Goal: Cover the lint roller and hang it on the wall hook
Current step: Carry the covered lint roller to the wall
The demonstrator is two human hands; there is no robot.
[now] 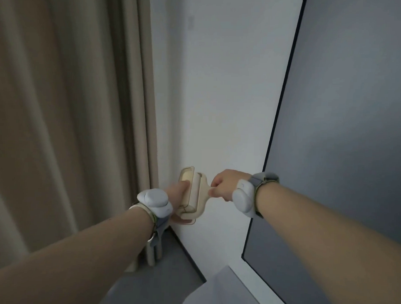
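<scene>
A cream lint roller (196, 192) is held low in front of the white wall (214, 107). Its translucent beige cover (187, 174) sits around the roll on the left side. My left hand (177, 196) grips the cover and roll from the left, thumb underneath. My right hand (223, 184) is closed around the handle on the right, which is mostly hidden in the fist. A small pale wall hook (190, 22) shows faintly high on the wall, far above both hands.
Beige curtains (71, 113) hang at the left, reaching the grey floor (165, 271). A large dark panel (345, 134) leans along the right. A white ledge (224, 291) lies at the bottom centre. Both wrists carry white strapped devices.
</scene>
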